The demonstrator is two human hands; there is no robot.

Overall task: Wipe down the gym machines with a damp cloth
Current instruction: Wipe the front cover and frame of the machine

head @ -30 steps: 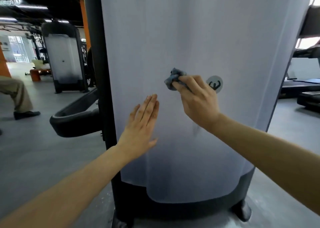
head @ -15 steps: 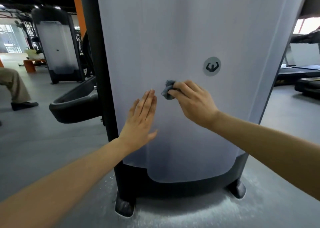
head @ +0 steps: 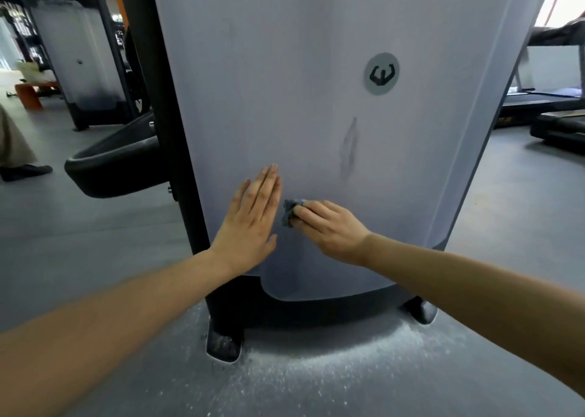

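A tall pale grey machine shroud [head: 300, 84] fills the middle of the head view, with a round logo badge [head: 381, 74] and a dark smear [head: 349, 150] below the badge. My right hand [head: 332, 229] grips a small crumpled grey cloth [head: 289, 213] and holds it against the lower part of the panel. My left hand [head: 253, 223] lies flat on the panel just left of the cloth, fingers straight and together, pointing up.
A black upright frame post [head: 164, 125] and a black padded seat [head: 117, 169] stand left of the panel. The machine's black feet [head: 223, 343] rest on a dusty grey floor. Another machine [head: 82, 62] and a person's leg [head: 15, 150] are at left, treadmills [head: 557, 112] at right.
My right hand has slid the cloth down the panel from beside the badge to the lower part, uncovering the dark smear. My left hand stays flat on the panel and now sits lower on it.
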